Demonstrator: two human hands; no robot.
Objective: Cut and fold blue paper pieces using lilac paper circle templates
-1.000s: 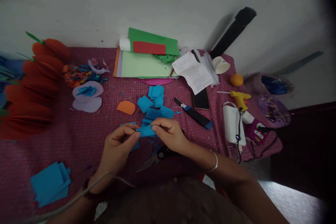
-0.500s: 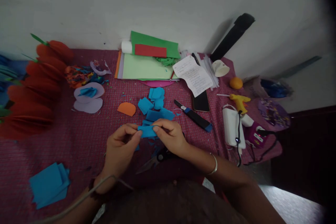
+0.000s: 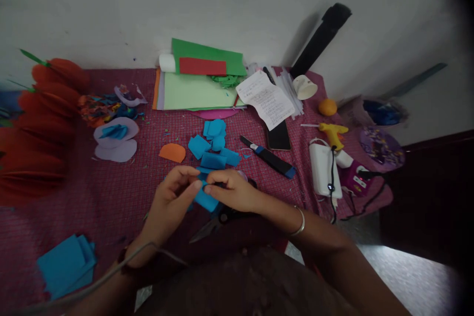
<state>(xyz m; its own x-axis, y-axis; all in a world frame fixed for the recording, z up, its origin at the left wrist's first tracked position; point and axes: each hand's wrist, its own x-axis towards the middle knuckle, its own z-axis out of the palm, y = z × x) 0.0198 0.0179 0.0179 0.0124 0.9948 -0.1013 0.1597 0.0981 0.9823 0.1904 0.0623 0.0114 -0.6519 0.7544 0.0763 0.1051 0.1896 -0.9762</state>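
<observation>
Working a small blue paper piece [image 3: 206,201] above the cloth-covered worktop [image 3: 129,192], on the near side of the loose blue cuttings [image 3: 214,160], with thumb and fingertips of the right hand [image 3: 235,192] pinched on its upper end and the left hand [image 3: 170,205] meeting that same end. Hard to tell about the left grip: clasping the paper or only steadying it, with fingertips too small to read. Probably best to pinch close to the edge with light, even pressure, so as to avoid crumpling, and to match the edges before pressing any crease. Keep both thumbs close together for control, leaving the lower part flat and unbent. Mind the scissors [image 3: 203,232] lying below the hands, toward the body, and likewise the cutter [image 3: 276,162] beyond the right hand, with blade apparently out.
</observation>
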